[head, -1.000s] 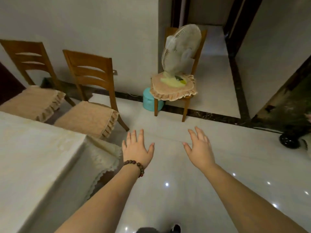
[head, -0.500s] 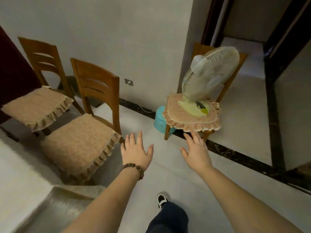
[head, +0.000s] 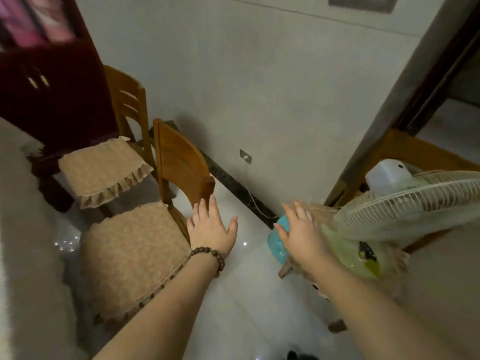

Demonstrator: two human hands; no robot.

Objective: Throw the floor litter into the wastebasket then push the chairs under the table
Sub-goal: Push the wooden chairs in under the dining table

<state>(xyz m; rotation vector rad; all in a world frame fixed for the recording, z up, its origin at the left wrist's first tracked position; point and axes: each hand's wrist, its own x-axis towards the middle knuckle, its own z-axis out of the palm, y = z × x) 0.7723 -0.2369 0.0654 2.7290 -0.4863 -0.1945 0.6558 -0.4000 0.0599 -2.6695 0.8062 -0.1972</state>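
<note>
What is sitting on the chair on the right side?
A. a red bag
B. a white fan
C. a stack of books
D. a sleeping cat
B: a white fan with a round wire cage stands on the cushioned chair by the doorway, close to the right hand.

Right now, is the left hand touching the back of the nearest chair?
Cannot tell. In the head view the left hand's fingertips overlap the nearer chair's backrest corner, but depth is unclear.
</note>
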